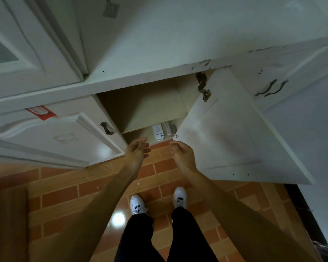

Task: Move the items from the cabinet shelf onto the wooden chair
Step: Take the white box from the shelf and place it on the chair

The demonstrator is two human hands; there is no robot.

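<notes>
I look down into an open white cabinet. Its upper shelf (151,114) is bare. On the lower shelf stand a white box (158,131) with dark print and a slimmer white box (167,126) beside it; a small grey item (174,128) sits at the right. My left hand (136,151) and my right hand (182,154) hover just in front of the cabinet's bottom edge, both with fingers loosely apart and holding nothing. A brown wooden surface (9,214) at the lower left may be the chair; I cannot tell.
The right cabinet door (231,140) swings open toward me, close beside my right hand. The left door (61,133) with a dark handle is shut. Orange brick-pattern floor tiles (64,186) lie below, with my white shoes (138,204) on them.
</notes>
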